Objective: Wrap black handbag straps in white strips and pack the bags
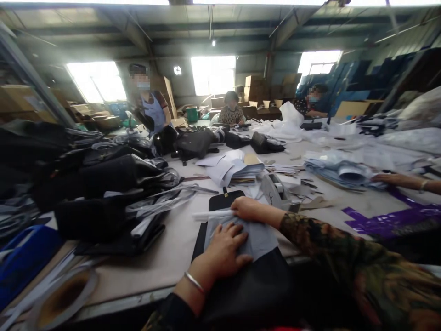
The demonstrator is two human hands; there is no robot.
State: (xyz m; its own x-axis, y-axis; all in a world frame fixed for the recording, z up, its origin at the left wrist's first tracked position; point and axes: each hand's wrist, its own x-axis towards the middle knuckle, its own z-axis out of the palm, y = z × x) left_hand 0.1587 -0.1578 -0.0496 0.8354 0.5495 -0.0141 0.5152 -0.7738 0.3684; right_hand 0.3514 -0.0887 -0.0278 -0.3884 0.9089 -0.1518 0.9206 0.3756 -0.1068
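Note:
A flat black item (241, 294), apparently a bag, lies at the table's front edge. Its black flap (220, 200), with a small gold-coloured fitting, stretches away from me. Over the middle of the black item is a thin whitish sheet (260, 239), paper or film; I cannot tell which. My left hand (225, 248) rests on this sheet, fingers spread. Just beyond it, my right hand (246, 208) is closed on the sheet's rolled or folded far edge, and a white end (203, 215) of that roll sticks out to the left. The right fingertips are partly hidden.
Black bags (106, 184) with clear plastic are heaped on the left, near a tape roll (65, 294) and a blue container (29, 257). White papers (230, 168) and a small machine (275, 188) lie ahead. A co-worker's hand (391, 179) reaches in from the right, above purple plastic (389, 223).

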